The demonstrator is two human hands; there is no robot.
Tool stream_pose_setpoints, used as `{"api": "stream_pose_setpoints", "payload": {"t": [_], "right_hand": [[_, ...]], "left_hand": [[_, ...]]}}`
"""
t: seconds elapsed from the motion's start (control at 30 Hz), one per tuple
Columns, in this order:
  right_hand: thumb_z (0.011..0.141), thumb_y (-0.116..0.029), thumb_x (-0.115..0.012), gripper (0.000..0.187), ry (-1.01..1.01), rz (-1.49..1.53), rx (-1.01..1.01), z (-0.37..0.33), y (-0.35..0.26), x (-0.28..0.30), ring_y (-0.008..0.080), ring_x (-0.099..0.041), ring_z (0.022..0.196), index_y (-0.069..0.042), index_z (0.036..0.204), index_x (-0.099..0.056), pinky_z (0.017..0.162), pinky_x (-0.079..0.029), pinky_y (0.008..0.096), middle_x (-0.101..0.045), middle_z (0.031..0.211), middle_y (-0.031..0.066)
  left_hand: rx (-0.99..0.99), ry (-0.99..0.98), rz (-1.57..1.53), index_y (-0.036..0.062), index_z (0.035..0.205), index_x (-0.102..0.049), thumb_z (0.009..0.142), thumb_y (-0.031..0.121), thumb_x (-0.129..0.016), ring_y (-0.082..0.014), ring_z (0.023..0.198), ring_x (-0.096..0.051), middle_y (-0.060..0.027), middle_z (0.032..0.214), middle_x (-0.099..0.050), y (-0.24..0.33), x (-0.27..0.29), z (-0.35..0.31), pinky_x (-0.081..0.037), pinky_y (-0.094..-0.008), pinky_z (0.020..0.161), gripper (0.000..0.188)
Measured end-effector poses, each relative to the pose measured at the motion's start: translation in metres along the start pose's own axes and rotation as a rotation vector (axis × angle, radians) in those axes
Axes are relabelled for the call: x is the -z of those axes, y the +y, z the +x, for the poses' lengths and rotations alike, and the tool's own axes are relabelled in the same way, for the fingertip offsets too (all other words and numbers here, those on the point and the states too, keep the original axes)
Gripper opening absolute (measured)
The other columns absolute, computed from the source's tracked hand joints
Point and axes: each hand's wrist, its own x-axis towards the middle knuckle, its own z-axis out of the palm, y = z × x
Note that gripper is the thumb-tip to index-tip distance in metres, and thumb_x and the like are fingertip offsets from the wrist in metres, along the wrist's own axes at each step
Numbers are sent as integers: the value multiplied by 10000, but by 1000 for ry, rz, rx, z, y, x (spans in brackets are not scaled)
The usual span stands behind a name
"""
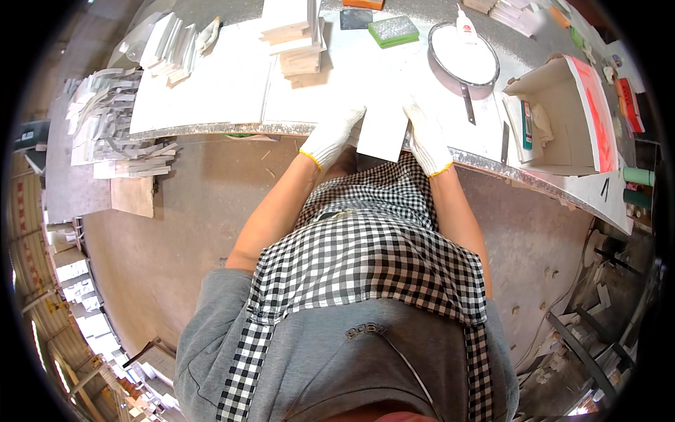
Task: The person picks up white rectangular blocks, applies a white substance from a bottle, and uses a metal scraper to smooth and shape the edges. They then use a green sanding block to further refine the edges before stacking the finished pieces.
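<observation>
You hold the white panel [383,133] between your gloved left hand [334,137] and right hand [427,141], one at each side, its near end jutting past the edge of the surface [281,129] toward your apron [337,260] — so press evenly and support it level, sparing its corners knocks.

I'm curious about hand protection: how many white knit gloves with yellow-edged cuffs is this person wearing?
2: one white knit, yellow-cuffed glove is on the left hand, left of the white rectangular panel; the other glove is on the right hand, beside the panel's right edge.
</observation>
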Motion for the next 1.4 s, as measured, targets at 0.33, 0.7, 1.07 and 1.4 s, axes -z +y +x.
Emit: {"api": "stream_pose_setpoints", "payload": {"t": [0.33,0.7,1.07,1.4], "right_hand": [[1077,-221,-554,490,-19,145,-25,8,9,11,268,-601,1247,119,1421,-475,1070,-510,393,-581,1403,205],[1111,-308,-456,521,-33,302,-145,-2,-15,1,313,-609,1253,96,1439,-446,1049,-537,429,-574,1403,226],[1109,-390,-433,579,-12,286,-185,0,-16,2,324,-628,1243,68,1461,-449,1032,-549,444,-589,1405,223],[1106,-439,-408,622,-78,347,-230,3,-12,8,338,-639,1219,65,1470,-433,1015,-559,456,-594,1390,224]], "left_hand": [[19,-29,-80,-13,1264,-588,1013,209,-633,-176,1045,-584,-85,1165,-642,3,-13,-8,-464,-332,979,338],[-6,-153,21,34,996,-724,968,279,-709,-91,691,-579,-28,847,-689,10,-18,-24,-493,-243,634,247],[15,-303,33,-17,1027,-667,934,219,-736,-120,669,-610,-68,864,-661,8,-18,-27,-574,-273,589,263],[54,-354,21,12,1011,-668,938,242,-743,-105,640,-623,-52,865,-669,9,-20,-30,-542,-223,529,253]]}}
